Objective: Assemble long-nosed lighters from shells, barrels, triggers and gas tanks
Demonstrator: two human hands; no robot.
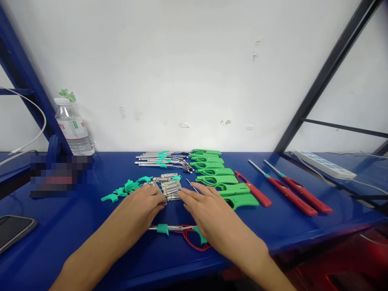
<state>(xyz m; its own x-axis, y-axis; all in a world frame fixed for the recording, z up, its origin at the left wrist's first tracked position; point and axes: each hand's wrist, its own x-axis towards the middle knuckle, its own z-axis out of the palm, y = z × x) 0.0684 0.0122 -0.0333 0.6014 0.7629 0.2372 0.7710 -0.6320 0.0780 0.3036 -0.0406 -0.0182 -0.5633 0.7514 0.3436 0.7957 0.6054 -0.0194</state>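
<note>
Clear lighter fuel tanks point(171, 188) with metal ends lie in a pile between my hands. My left hand point(144, 206) is at the pile's left side, its fingers curled together; what they hold, if anything, is hidden. My right hand point(209, 208) reaches in from the right, fingers stretched out, the fingertips at the pile's right edge. A thin metal piece point(191, 186) shows beside its fingers. Nearer to me lies a red lighter shell point(194, 243) with a metal tube point(176, 228) and a green trigger point(200, 235), partly covered by my right hand. Green triggers point(130, 186) are heaped beyond my left hand.
Metal lighter tubes with wires point(160, 161) lie at the back. Green lighter shells point(215, 171) form a column beside them, next to a red shell point(254, 190). Two red lighters point(291, 196) rest at right. A bottle point(74, 129), phone point(15, 228) and power strip point(325, 165) flank the table.
</note>
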